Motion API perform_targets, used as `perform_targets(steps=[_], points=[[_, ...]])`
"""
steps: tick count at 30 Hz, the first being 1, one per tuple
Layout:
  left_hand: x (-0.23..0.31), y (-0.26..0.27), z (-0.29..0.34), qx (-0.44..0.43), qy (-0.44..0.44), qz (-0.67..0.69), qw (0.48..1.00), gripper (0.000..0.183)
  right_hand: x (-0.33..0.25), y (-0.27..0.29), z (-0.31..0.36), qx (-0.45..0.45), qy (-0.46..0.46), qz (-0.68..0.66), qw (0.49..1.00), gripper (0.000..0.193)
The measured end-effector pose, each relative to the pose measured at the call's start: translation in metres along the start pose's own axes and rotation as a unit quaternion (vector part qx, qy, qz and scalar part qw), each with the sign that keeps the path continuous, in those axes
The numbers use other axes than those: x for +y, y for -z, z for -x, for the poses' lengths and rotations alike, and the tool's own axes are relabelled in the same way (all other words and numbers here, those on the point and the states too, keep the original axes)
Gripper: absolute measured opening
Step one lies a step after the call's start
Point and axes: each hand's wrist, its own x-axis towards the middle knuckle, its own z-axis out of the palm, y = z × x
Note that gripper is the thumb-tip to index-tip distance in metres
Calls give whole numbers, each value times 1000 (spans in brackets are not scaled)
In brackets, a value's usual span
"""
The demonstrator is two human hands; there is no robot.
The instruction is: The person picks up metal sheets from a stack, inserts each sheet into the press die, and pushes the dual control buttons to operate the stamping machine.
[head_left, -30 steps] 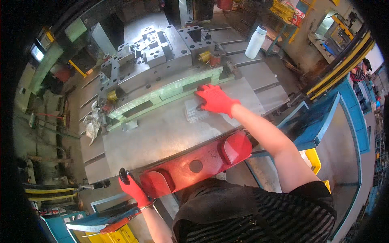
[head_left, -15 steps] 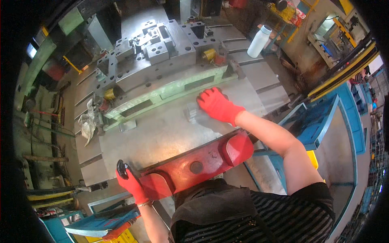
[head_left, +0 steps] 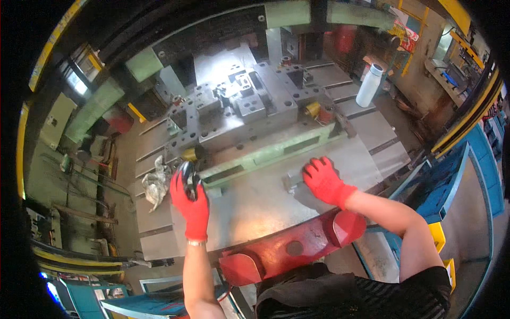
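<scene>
My left hand (head_left: 189, 204), in a red glove with dark fingertips, is raised over the left part of the smooth metal plate (head_left: 255, 207). Its thumb and fingers are apart, and I see nothing between them. A small flat metal piece (head_left: 214, 192) lies just right of its thumb. My right hand (head_left: 325, 183), in a matching glove, rests on the plate with fingers spread. Left of those fingers is another small metal piece (head_left: 290, 183). Beyond both hands stands a steel die (head_left: 255, 119) with blocks and holes, behind a pale green bar (head_left: 276, 152).
A red control box (head_left: 292, 248) with two hooded ends sits nearest my body. A crumpled rag (head_left: 155, 186) lies at the left, and a white bottle (head_left: 370, 86) stands at the back right. Blue metal carts (head_left: 446, 186) flank the machine.
My left hand has left the red box's left end and moved forward over the plate, beside the small flat piece. My right hand still lies on the plate. The whole view has shifted.
</scene>
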Motion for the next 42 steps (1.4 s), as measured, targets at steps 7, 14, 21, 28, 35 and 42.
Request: perform_targets(steps=[7,14,21,28,35,42], points=[[-11,-112,-137,-20,-109,-134,985,40,-9,59,-4,-54,-220,-121,966,27],[-28,-184,-197,-129,29,-321,938,31,-3,77,17,100,-433,-582,681,22],[-30,-119,-159,-23,-24,-119,992,26,4,90,41,45,-456,-667,587,19],[-59,-15,19,17,6,-195,981,35,-8,73,63,16,-417,-660,625,11],[-92,-24,79,-111,83,-288,948,41,-19,72,43,-70,-394,-652,644,19],[-108,-52,82,-72,89,-334,936,51,-7,87,4,-23,-430,-625,651,21]])
